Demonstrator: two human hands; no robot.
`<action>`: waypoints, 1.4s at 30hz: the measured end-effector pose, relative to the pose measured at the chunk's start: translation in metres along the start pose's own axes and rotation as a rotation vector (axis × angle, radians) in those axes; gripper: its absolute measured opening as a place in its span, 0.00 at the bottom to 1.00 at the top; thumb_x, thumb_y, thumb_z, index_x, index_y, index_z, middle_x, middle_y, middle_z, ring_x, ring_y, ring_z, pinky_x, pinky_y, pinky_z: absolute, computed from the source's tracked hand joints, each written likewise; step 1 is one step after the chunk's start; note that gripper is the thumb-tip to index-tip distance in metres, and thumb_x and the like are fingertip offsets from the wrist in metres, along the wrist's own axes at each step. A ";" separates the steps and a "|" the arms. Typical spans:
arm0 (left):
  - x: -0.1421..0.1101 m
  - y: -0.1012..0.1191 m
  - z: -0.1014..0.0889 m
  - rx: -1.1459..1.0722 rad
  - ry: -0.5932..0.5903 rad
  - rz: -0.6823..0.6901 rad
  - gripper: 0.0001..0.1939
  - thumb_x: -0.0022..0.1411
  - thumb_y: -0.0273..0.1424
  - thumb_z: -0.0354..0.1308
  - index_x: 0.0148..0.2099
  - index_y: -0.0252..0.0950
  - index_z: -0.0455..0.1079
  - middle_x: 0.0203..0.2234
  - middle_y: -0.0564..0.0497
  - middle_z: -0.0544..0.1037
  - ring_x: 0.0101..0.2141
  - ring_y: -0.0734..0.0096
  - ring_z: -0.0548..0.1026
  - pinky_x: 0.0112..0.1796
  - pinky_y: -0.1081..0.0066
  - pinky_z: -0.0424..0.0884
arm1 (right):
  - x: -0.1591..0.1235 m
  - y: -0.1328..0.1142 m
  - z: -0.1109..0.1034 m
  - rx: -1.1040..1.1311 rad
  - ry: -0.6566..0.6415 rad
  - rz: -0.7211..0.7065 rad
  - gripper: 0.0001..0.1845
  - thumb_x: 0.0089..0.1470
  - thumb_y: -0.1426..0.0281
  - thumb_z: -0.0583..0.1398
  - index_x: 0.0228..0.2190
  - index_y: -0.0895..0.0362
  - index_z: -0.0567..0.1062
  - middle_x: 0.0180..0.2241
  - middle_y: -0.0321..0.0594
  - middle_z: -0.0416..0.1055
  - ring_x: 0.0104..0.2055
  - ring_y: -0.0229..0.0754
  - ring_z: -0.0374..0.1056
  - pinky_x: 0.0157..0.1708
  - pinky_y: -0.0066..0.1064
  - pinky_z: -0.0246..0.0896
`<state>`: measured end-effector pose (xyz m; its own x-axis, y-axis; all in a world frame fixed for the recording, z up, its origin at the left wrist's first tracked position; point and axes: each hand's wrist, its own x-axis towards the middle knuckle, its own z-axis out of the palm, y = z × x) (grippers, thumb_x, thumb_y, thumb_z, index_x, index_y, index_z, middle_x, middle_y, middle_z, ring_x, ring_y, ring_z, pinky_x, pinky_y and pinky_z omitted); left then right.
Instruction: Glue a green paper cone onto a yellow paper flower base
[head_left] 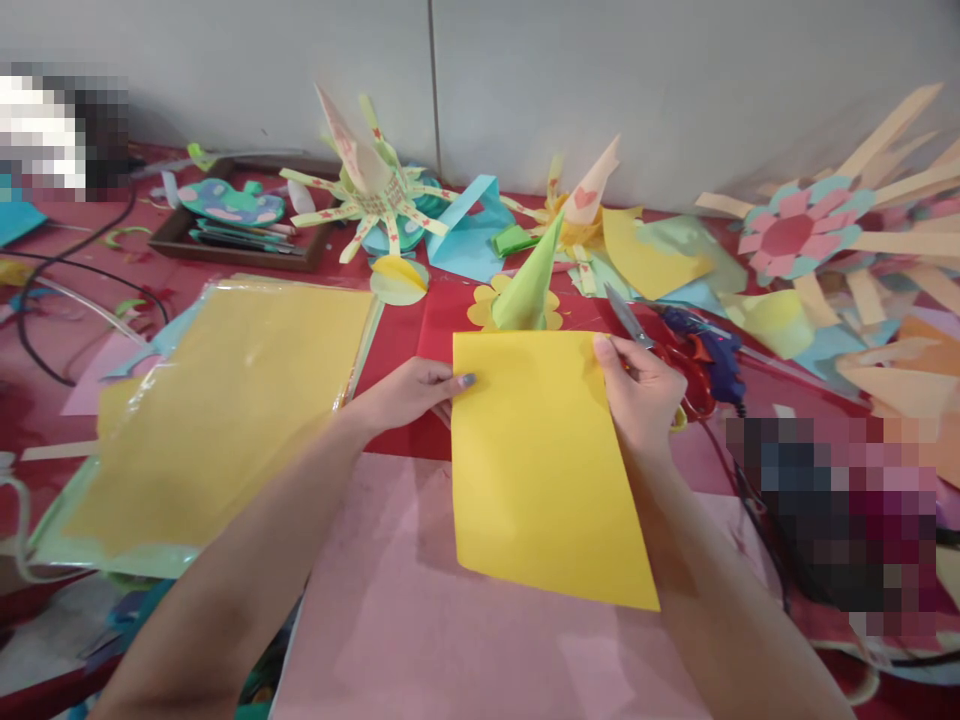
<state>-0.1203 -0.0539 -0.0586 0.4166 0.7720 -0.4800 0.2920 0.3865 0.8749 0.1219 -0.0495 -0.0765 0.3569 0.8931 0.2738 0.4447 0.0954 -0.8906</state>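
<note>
A yellow sheet of paper [540, 460] is held up between my two hands, above a pink board [405, 590]. My left hand [412, 395] pinches its left edge near the top, thumb on the front side. My right hand [641, 385] grips the upper right corner between thumb and fingers. Just behind the sheet's top edge stands a light green paper cone [529, 285] on a yellow scalloped paper flower [484, 302]. Scissors with red handles [634, 318] lie beyond my right hand, beside a blue hot glue gun [709, 345].
Left of my arms lies a plastic-wrapped stack of yellow paper [247, 390]. Behind it sits a dark wooden tray [232, 250] with craft pieces. Paper cones with curled strips [367, 180] stand along the wall. Paper scraps [660, 255] and a pink paper flower [795, 235] are at right.
</note>
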 end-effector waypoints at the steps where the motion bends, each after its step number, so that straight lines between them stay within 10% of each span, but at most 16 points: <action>1: 0.000 0.000 0.000 -0.004 -0.003 0.011 0.20 0.54 0.48 0.59 0.33 0.33 0.72 0.29 0.50 0.80 0.31 0.69 0.78 0.33 0.72 0.74 | 0.000 0.000 0.000 -0.003 0.011 0.001 0.14 0.49 0.58 0.61 0.27 0.56 0.80 0.24 0.35 0.76 0.26 0.37 0.69 0.28 0.28 0.63; 42: -0.001 0.000 0.004 0.174 -0.168 -0.054 0.11 0.52 0.35 0.63 0.39 0.37 0.76 0.39 0.52 0.80 0.39 0.66 0.77 0.38 0.72 0.71 | 0.001 0.003 0.000 -0.060 0.179 -0.036 0.17 0.52 0.57 0.59 0.28 0.58 0.79 0.25 0.36 0.75 0.28 0.37 0.68 0.28 0.28 0.62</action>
<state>-0.1169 -0.0568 -0.0581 0.5299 0.6521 -0.5421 0.4552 0.3206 0.8306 0.1231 -0.0487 -0.0791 0.4782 0.7967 0.3697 0.5058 0.0943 -0.8575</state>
